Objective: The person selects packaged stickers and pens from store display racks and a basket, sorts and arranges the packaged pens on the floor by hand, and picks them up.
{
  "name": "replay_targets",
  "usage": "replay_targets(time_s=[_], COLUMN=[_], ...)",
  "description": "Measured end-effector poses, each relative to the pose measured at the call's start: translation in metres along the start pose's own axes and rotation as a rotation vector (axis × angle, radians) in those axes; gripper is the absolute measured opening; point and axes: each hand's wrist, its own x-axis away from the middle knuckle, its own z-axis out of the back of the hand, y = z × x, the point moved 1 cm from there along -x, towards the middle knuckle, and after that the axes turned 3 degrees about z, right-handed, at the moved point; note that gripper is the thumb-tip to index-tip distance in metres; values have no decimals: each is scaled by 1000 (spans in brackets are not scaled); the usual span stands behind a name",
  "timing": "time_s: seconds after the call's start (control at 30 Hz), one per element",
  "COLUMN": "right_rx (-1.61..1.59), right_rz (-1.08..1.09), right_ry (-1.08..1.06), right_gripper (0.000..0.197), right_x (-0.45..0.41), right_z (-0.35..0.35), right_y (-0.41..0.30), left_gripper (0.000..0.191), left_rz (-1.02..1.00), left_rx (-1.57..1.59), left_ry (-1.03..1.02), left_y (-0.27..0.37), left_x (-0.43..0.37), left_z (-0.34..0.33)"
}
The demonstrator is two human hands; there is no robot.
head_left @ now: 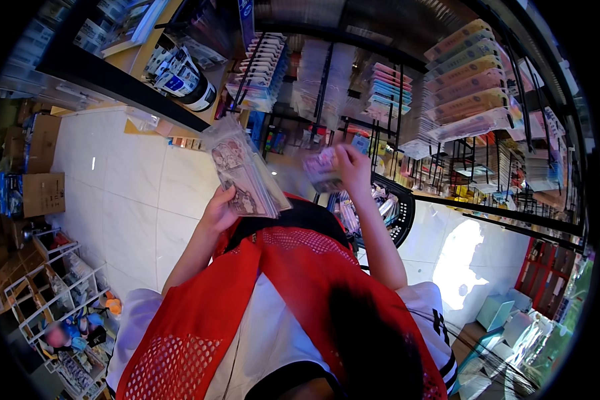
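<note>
My left hand (221,210) grips a fanned stack of clear plastic packets (240,175) with printed sheets inside, held out before my waist. Line drawings in brownish pink show on the top packet. To the right, my right hand (354,167) pinches a smaller pinkish packet (324,167) by its edge; it is blurred, so its print cannot be made out. The two hands are apart, in front of a black display rack (325,80) hung with rows of packaged goods. Below my right forearm is a black plastic basket (406,210) holding several small packets.
Long pastel packets (467,75) jut from hooks at the upper right. A dark cup of pens (200,95) stands on a wooden shelf at the upper left. Cardboard boxes (44,195) and a white wire rack (55,300) line the left side, beyond the white tiled floor (130,195).
</note>
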Motion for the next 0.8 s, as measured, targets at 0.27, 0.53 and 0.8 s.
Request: replay_targets(time_s=[0.27, 0.53, 0.8], right_rx=[-296, -266, -107], right_rz=[-127, -104, -124], right_ry=[167, 209, 158], right_gripper=[16, 17, 17], right_x=[-34, -36, -41], right_z=[-37, -40, -31], right_y=[-1, -9, -13], left_gripper=[52, 52, 52], left_rz=[-19, -52, -7], left_rx=[-27, 11, 0], left_ry=[-1, 32, 9], left_y=[-3, 0, 6], left_x=[7, 9, 5], left_z=[0, 6, 3])
